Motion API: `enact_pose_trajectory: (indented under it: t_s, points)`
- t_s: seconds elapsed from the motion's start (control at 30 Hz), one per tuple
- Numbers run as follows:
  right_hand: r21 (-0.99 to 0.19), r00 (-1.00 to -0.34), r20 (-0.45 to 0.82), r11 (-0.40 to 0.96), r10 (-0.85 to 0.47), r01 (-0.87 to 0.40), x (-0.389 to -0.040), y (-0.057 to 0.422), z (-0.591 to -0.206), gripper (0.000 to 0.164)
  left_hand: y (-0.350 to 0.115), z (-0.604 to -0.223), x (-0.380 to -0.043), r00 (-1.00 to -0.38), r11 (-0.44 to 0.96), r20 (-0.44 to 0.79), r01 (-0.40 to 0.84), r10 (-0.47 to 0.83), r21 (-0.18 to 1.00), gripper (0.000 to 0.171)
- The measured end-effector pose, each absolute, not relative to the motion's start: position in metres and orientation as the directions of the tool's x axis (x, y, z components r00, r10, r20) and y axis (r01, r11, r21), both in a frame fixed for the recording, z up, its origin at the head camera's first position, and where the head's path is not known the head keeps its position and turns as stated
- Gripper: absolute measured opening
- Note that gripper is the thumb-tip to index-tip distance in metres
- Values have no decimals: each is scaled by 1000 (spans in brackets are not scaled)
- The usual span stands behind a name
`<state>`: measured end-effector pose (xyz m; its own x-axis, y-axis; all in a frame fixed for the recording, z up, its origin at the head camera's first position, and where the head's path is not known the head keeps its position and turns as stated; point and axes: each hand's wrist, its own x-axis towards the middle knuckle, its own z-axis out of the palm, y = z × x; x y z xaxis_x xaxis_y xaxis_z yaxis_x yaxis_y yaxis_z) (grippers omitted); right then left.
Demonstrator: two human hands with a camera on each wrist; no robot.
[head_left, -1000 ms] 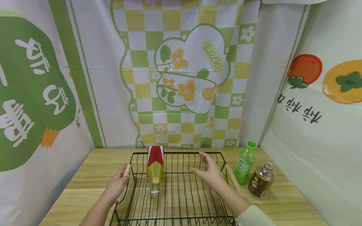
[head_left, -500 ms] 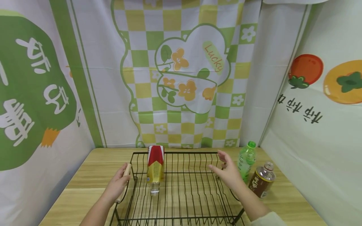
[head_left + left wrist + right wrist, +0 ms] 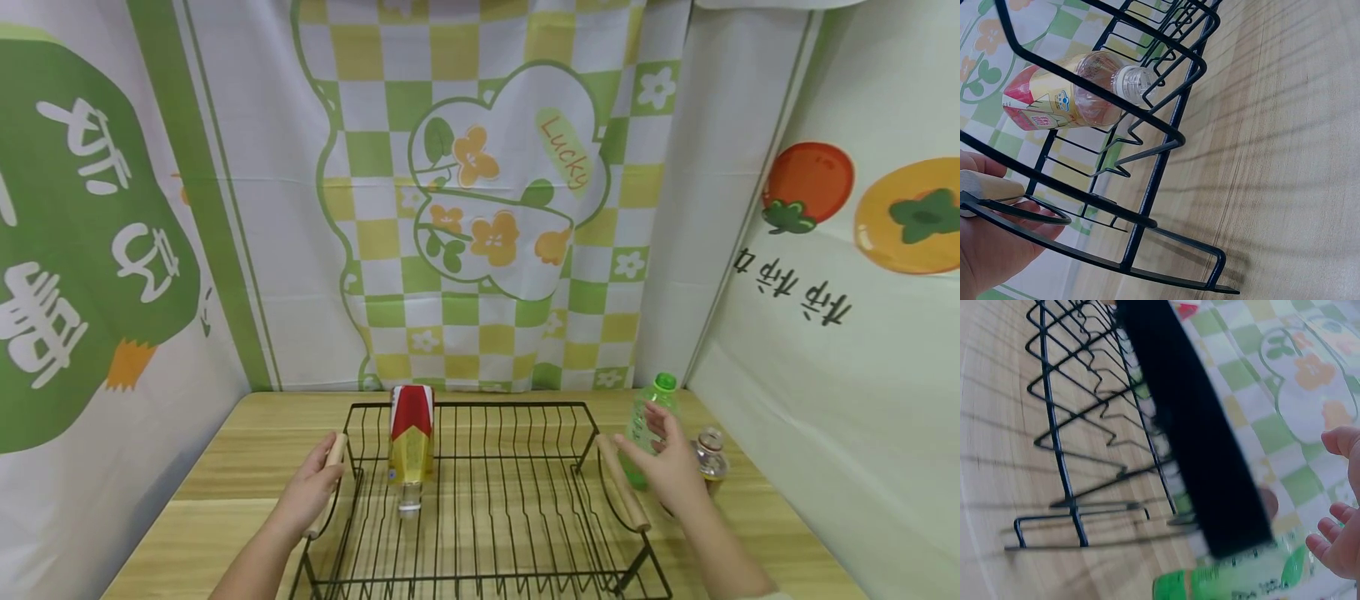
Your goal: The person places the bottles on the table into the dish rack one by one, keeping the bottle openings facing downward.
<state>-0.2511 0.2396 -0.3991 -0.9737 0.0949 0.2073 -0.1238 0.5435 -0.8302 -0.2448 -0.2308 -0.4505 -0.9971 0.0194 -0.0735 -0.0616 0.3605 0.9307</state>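
Head view is showing a person working over a black wire rack (image 3: 510, 405) on a wooden table (image 3: 217, 458), and the step in hand seems to be a reach for one of the bottles standing beyond its right side. The left hand (image 3: 307, 487) is grasping the left handle (image 3: 337, 451), thumb and fingers wrapping the wood, probably steadying the rack. The right hand (image 3: 671, 468) is holding nothing: its fingers are curving loosely, with a gap showing between thumb and fingertips. The green bottle (image 3: 641, 427) is standing upright on the table, outside the right handle (image 3: 622, 485), and the hand is partly covering it from the person's side. In the right wrist view its label is showing right beside the fingertips, though whether skin is meeting plastic one cannot tell. A small bottle (image 3: 710, 458) is standing just to the right, mostly hiding behind the hand and wrist. Inside the rack, toward its left, a red and yellow bottle (image 3: 412, 442) is leaning back, its clear cap pointing low and toward the person. The next move is likely calling for the thumb and fingers to close around the green bottle without knocking its neighbour.
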Motion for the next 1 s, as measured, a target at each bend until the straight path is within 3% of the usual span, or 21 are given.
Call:
enact_pose_trajectory:
  t_s: [0.5,1.0]
  points:
    - [-844,-949,194,535,249,-32,-236,283,-411,90,-231,-451,-245,-997,378,-76,-63,19,924,66]
    - [-832,-868,219,550,446,73,-232,306,-430,83,-231,-452,-246,-997,375,-74,-59,25,925,66]
